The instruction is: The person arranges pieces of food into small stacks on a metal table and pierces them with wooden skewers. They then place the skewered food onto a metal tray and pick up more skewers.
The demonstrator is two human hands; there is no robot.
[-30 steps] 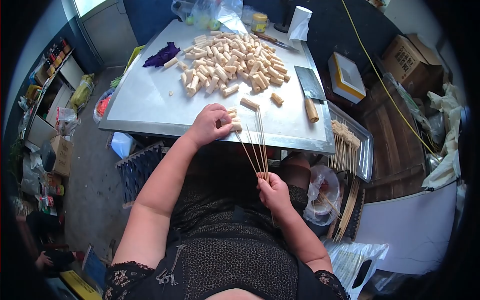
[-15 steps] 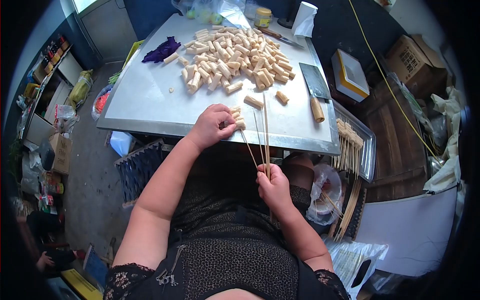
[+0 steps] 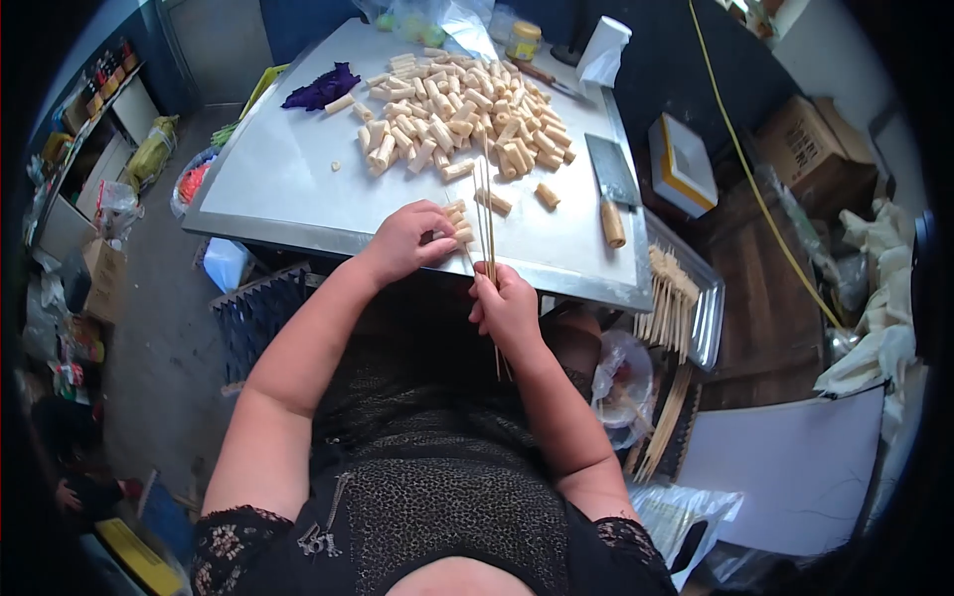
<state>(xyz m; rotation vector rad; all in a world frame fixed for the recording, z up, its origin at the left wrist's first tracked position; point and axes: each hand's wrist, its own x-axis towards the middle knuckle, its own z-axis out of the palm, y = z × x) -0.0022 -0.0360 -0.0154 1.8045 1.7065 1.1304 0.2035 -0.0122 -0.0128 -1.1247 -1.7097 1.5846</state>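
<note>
At the near edge of the metal table (image 3: 268, 199), my left hand (image 3: 405, 241) has its fingers curled round a short row of pale beige food rolls (image 3: 460, 226). One thin skewer runs from these rolls toward my right hand (image 3: 507, 303). That hand is closed round several bamboo skewers (image 3: 485, 223), whose tips point up over the tabletop. Just beyond them lie two loose rolls, one close to the skewers (image 3: 494, 203) and another further right (image 3: 547, 196). A large pile of similar rolls (image 3: 447, 114) covers the table's far middle.
A cleaver (image 3: 610, 174) lies at the table's right, and a knife (image 3: 556, 81) at the back. Purple cloth (image 3: 320, 87) sits back left. Below right are a metal tray (image 3: 708, 318) holding skewered rolls (image 3: 670, 283) and a bundle of bare skewers (image 3: 661, 427).
My right hand has moved up and left with the skewers, closer to the rolls at my left hand. The whole view has shifted slightly.
</note>
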